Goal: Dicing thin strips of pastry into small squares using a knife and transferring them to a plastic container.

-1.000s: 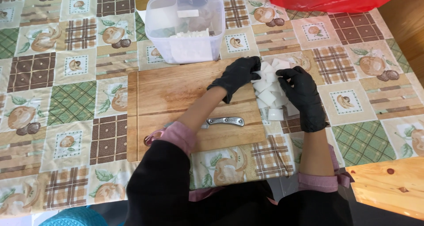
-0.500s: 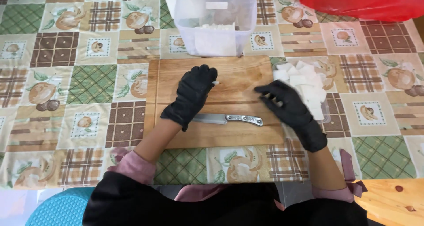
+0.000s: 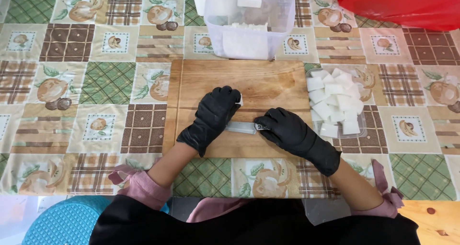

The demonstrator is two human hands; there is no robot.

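— What packaging sits on this table?

— A clear plastic tub (image 3: 249,22) stands at the far edge, just beyond the wooden cutting board (image 3: 239,106). It is squarish with rounded corners, its walls cloudy, with white pieces showing inside.

— Any label on it?

— A small white rectangular label (image 3: 249,2) sits near its top.

— What else?

— A shallow clear plastic tray (image 3: 338,103) lies just right of the board, heaped with white cubes. A red plastic bag (image 3: 407,5) lies crumpled in the far right corner.

— Screens or signs?

— None.
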